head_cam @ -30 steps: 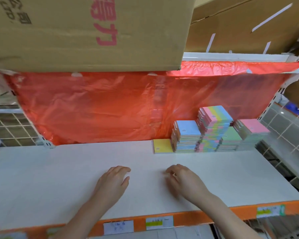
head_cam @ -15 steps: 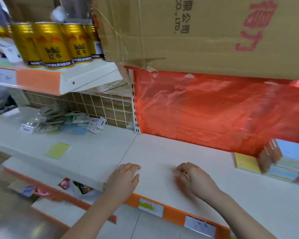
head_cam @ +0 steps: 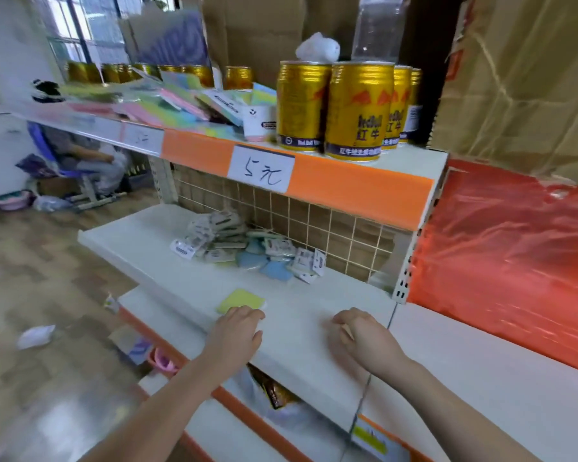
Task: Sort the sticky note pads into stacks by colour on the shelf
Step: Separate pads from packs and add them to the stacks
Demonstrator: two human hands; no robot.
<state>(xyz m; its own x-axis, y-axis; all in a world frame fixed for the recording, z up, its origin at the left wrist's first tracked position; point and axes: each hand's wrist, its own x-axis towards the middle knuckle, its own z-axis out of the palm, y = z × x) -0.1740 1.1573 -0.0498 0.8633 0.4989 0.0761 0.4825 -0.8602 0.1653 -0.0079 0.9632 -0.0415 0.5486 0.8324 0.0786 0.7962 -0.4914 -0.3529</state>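
A single yellow-green sticky note pad (head_cam: pixel 240 300) lies flat on the white shelf (head_cam: pixel 301 331). My left hand (head_cam: pixel 236 333) rests palm down just in front of it, fingertips at its near edge, holding nothing. My right hand (head_cam: pixel 364 338) hovers over the shelf further right, fingers curled in loosely, nothing visible in it. On the upper shelf (head_cam: pixel 347 185) lies a loose heap of pastel pads (head_cam: pixel 167 105) in pink, green, yellow and blue. The sorted stacks are out of view.
Gold drink cans (head_cam: pixel 351 108) stand on the upper shelf's right end. A pile of small packets (head_cam: pixel 251 250) lies against the wire grid at the back. Red plastic sheet (head_cam: pixel 514 255) hangs at right. A seated person (head_cam: pixel 84 158) is at far left.
My view has swung left, from the sorted stacks to the neighbouring shelf bay. Both hands moved left along the shelf; my left hand now reaches the yellow-green pad.
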